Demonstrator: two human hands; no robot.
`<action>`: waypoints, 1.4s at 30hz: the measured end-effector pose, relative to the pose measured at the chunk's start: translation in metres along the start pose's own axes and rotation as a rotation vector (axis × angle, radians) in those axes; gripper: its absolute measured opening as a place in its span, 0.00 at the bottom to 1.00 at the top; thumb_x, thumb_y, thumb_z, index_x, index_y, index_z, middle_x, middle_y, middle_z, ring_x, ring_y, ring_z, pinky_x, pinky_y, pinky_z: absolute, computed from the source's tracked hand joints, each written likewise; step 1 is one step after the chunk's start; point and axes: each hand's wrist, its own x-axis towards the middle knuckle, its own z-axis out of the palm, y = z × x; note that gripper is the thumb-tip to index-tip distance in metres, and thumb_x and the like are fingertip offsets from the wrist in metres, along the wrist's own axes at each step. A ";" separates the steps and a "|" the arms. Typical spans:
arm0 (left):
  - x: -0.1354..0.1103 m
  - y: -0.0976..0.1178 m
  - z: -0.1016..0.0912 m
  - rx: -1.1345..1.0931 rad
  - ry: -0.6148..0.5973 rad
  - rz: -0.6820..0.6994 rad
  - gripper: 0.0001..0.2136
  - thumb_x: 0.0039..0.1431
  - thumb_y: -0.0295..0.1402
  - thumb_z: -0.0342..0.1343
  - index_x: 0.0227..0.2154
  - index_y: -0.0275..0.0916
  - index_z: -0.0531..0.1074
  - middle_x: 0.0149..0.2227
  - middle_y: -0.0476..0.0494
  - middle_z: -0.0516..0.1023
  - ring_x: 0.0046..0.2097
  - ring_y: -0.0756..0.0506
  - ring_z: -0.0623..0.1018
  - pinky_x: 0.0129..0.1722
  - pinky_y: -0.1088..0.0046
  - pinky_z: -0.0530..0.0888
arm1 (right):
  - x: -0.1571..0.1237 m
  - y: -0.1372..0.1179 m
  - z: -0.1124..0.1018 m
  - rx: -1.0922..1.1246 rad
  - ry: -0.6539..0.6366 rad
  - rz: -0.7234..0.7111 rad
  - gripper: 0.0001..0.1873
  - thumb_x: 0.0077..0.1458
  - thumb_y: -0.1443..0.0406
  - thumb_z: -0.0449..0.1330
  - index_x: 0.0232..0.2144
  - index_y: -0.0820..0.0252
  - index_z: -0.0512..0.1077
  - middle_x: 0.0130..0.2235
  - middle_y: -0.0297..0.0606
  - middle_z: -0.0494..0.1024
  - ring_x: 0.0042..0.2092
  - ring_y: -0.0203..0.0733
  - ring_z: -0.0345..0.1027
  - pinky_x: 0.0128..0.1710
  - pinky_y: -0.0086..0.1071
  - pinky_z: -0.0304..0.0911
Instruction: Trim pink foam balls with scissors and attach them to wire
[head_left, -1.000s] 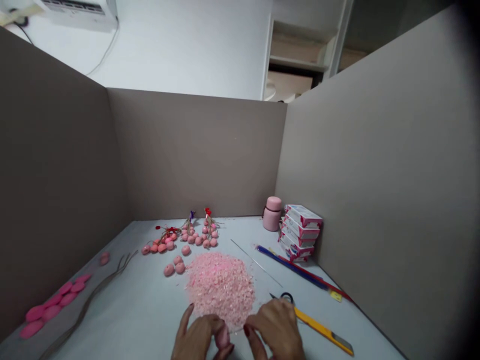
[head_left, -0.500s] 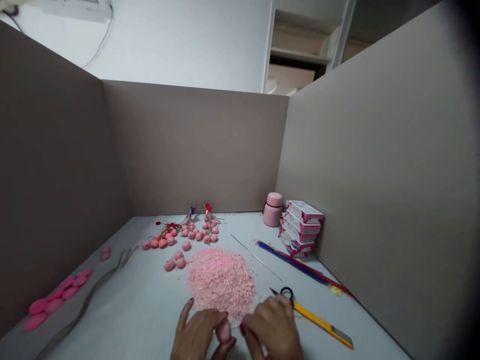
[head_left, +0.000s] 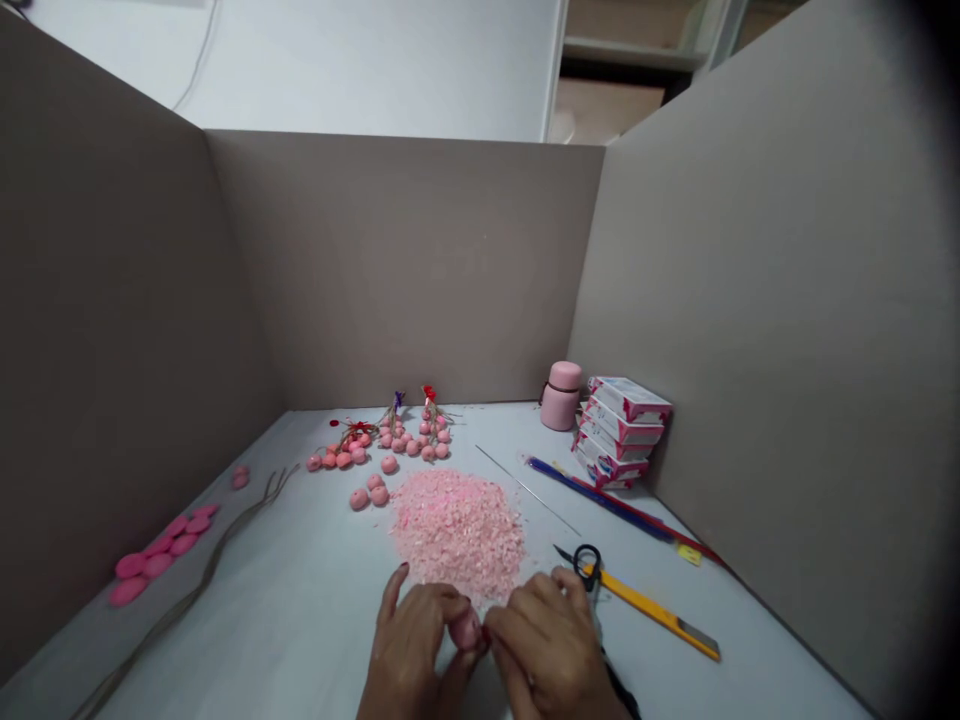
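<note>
Between the thumb and index finger of my left hand (head_left: 412,640) is a small pink ball (head_left: 465,630), pinched just in front of the pile. My right hand (head_left: 551,645) is beside it, fingertips drawn together against or very near the ball's right side. Whatever those fingertips hold, if anything, is hidden. A heap of pink shavings (head_left: 457,530) lies just beyond both hands. Black-handled scissors (head_left: 587,566) rest partly behind my right hand, next to a yellow utility knife (head_left: 649,605).
Pink balls (head_left: 360,498) and beaded bunches (head_left: 431,440) lie behind the heap. Flat pink discs (head_left: 157,565) and long cords (head_left: 202,580) are left. A thin needle-like rod (head_left: 525,487), blue strips (head_left: 600,502), a pink flask (head_left: 561,398) and stacked boxes (head_left: 622,430) stand or lie right. Grey partitions (head_left: 420,270) enclose the table.
The camera view has tilted down and turned slightly left. My right hand's fingertips have come closer to the pink ball, which stays in my left hand. More of the scissors shows.
</note>
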 end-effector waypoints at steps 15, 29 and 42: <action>-0.016 -0.011 0.028 0.123 0.015 0.029 0.14 0.65 0.33 0.39 0.48 0.39 0.65 0.35 0.42 0.79 0.39 0.46 0.79 0.48 0.61 0.71 | -0.001 0.007 -0.004 -0.096 -0.063 0.043 0.11 0.55 0.72 0.51 0.25 0.58 0.68 0.20 0.31 0.65 0.26 0.39 0.55 0.36 0.36 0.47; -0.002 -0.001 0.004 0.074 -0.024 -0.021 0.08 0.55 0.24 0.50 0.36 0.42 0.64 0.26 0.53 0.77 0.32 0.50 0.78 0.54 0.59 0.62 | 0.002 0.000 -0.002 -0.124 0.017 -0.031 0.11 0.54 0.71 0.51 0.22 0.57 0.67 0.18 0.30 0.64 0.24 0.38 0.55 0.35 0.36 0.48; -0.001 0.004 0.012 0.006 0.059 -0.102 0.05 0.53 0.25 0.50 0.26 0.43 0.65 0.21 0.58 0.72 0.25 0.53 0.74 0.56 0.66 0.52 | 0.000 0.001 -0.007 -0.088 -0.107 -0.016 0.10 0.52 0.74 0.52 0.22 0.58 0.66 0.20 0.31 0.65 0.26 0.38 0.55 0.34 0.36 0.48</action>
